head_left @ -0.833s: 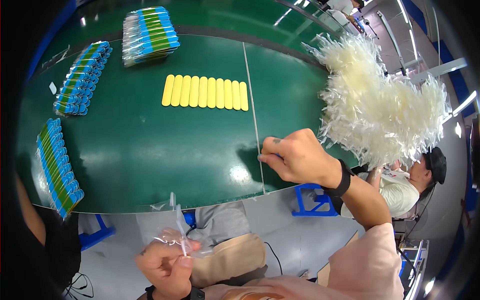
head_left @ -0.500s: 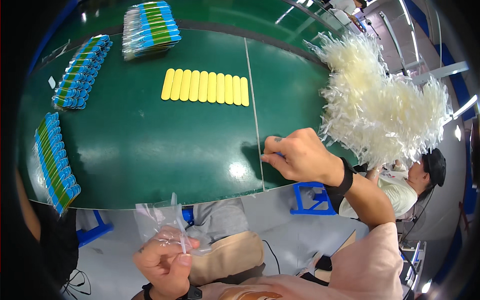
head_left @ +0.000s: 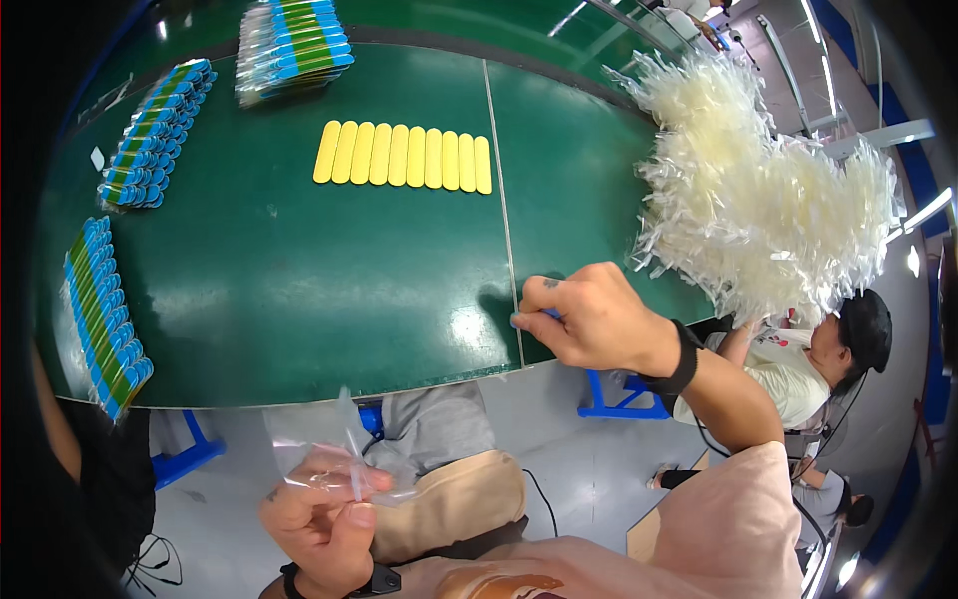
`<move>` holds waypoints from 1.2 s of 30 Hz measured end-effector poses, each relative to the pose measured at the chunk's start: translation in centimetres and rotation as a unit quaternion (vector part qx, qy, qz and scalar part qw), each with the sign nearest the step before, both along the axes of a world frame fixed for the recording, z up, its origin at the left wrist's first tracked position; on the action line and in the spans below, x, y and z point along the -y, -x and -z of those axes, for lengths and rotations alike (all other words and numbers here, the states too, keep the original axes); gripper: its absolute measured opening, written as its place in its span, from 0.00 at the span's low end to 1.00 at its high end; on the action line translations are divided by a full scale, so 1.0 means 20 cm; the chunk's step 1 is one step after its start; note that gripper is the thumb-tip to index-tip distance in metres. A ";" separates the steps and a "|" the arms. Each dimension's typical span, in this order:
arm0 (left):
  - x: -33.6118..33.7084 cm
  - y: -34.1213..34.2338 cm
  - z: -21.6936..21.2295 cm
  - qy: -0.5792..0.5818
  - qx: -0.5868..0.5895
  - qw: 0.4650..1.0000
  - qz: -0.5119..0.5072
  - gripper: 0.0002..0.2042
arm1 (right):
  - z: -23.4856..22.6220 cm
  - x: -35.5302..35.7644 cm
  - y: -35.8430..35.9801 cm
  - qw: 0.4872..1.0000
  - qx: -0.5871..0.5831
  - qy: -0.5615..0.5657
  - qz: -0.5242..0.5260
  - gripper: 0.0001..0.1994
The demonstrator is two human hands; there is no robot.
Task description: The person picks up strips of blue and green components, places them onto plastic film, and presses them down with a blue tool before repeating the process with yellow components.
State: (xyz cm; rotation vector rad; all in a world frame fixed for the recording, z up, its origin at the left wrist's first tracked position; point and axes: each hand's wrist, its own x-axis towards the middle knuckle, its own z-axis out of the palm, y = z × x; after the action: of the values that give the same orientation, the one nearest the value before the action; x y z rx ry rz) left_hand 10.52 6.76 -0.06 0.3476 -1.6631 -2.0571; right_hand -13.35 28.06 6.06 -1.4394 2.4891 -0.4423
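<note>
We count ten yellow strips (head_left: 399, 155), one row, on one green table (head_left: 299, 290). Three stacks of blue-and-green packs (head_left: 294, 45); layers overlap, so we can't give a per-pack number. One heap of clear film pieces (head_left: 763, 200), too tangled to count. Two hands of ours: one left hand (head_left: 324, 524) with one clear bag (head_left: 304, 439), one right hand (head_left: 599, 314) with one blue item (head_left: 552, 313), mostly hidden. Two black wristbands (head_left: 679, 357). One white scrap (head_left: 97, 158). At least two blue stools (head_left: 629, 399). At least four other people (head_left: 783, 374), some only partly visible to us.
</note>
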 end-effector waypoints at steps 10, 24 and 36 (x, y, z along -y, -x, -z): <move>-0.01 0.00 -0.01 -0.004 0.006 1.000 0.019 0.07 | 0.06 -0.02 -0.11 0.999 0.000 0.031 -0.019 0.08; 0.05 -0.02 -0.03 0.019 0.015 0.998 0.060 0.07 | 0.06 -0.05 -0.12 0.999 -0.015 0.038 -0.002 0.10; 0.04 -0.03 -0.04 0.001 0.014 0.999 0.050 0.08 | 0.08 -0.07 -0.17 0.999 -0.034 0.040 -0.003 0.08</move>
State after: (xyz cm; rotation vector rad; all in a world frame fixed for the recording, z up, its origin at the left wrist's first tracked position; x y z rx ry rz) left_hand 11.16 5.91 0.83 0.2995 -1.7305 -2.1314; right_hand -10.00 29.52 4.41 -1.5157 2.5474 -0.5045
